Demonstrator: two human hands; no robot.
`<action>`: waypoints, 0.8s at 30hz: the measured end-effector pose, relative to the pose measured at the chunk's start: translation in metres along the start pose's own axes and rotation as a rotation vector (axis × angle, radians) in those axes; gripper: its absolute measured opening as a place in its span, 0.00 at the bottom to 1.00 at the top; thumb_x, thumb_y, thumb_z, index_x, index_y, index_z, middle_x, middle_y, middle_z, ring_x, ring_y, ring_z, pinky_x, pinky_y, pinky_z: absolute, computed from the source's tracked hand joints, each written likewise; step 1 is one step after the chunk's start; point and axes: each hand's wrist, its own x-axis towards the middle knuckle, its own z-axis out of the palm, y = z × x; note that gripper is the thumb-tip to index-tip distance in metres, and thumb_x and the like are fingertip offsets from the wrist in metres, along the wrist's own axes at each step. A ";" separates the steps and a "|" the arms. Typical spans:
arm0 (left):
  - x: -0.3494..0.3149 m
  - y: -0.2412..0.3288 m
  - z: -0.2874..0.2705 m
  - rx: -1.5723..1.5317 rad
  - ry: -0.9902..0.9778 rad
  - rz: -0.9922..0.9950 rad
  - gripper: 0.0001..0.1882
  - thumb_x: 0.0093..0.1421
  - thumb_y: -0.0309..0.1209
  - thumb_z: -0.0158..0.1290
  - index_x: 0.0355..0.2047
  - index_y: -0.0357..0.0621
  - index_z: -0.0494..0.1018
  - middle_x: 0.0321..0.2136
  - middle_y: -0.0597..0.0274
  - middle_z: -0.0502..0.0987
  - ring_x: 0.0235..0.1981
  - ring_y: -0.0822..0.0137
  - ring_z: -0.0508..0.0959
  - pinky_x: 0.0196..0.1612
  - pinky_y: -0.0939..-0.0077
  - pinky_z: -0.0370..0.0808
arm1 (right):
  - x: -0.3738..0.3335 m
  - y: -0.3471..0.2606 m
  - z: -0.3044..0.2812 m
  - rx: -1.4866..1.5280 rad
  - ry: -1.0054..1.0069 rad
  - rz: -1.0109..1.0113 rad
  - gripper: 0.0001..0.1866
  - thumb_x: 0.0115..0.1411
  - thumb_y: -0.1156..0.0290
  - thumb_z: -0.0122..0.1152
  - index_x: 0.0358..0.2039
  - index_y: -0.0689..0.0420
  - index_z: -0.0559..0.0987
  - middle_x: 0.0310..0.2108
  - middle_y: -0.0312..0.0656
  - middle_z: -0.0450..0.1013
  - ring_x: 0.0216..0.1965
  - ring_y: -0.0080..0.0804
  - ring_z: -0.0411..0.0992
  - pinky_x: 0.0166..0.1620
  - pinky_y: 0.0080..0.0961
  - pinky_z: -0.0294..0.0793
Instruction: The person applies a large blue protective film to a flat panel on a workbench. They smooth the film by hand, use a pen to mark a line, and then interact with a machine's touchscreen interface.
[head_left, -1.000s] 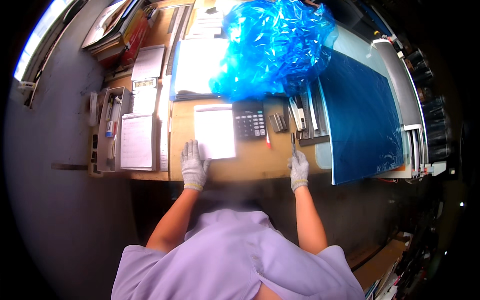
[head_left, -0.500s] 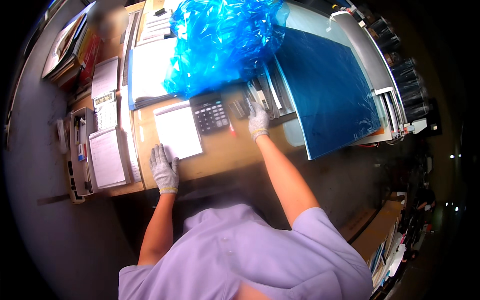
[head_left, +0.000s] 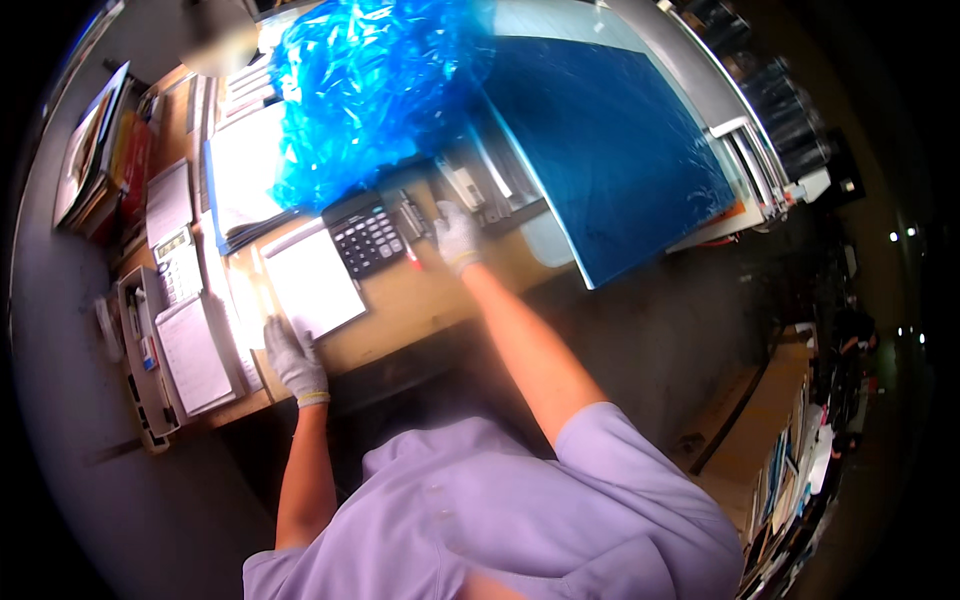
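My left hand, in a pale knit glove, lies flat with fingers stretched at the front edge of the wooden desk. Its fingertips are by the lower left side of a white notepad. My right hand, gloved the same way, rests further right on the desk, its fingers apart and nothing visible in them. Just left of it lie some slim dark pens and a red-tipped pen. A black calculator sits between these and the notepad.
Crumpled blue plastic film covers the desk's back middle. A large dark blue sheet lies at the right, overhanging the front edge. On the left are a white calculator, written pads, a long tray and stacked folders.
The view has shifted, so the desk sits further left in it. My right hand has come away from the dark pens, which lie beside it. My left hand stays flat by the notepad.
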 end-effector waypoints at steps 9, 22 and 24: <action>-0.058 0.067 -0.004 -0.578 -0.337 -0.267 0.14 0.62 0.34 0.48 0.28 0.33 0.65 0.19 0.61 0.66 0.23 0.73 0.65 0.29 0.75 0.66 | -0.158 0.067 -0.213 -0.345 -0.156 0.513 0.05 0.46 0.71 0.55 0.21 0.59 0.74 0.24 0.53 0.71 0.28 0.53 0.69 0.31 0.41 0.68; -0.060 0.329 0.152 -0.619 -0.578 -0.329 0.19 0.58 0.42 0.51 0.27 0.33 0.71 0.22 0.45 0.75 0.27 0.54 0.77 0.34 0.64 0.71 | -0.287 0.266 -0.477 0.275 0.266 1.276 0.09 0.51 0.78 0.59 0.21 0.58 0.67 0.16 0.31 0.62 0.17 0.19 0.60 0.19 0.23 0.63; -0.063 0.350 0.187 -0.510 -0.565 -0.271 0.22 0.59 0.44 0.50 0.26 0.32 0.70 0.21 0.45 0.74 0.26 0.56 0.76 0.32 0.64 0.70 | -0.298 0.302 -0.516 -0.035 0.210 1.109 0.08 0.50 0.80 0.59 0.21 0.60 0.68 0.19 0.32 0.64 0.21 0.21 0.62 0.26 0.24 0.66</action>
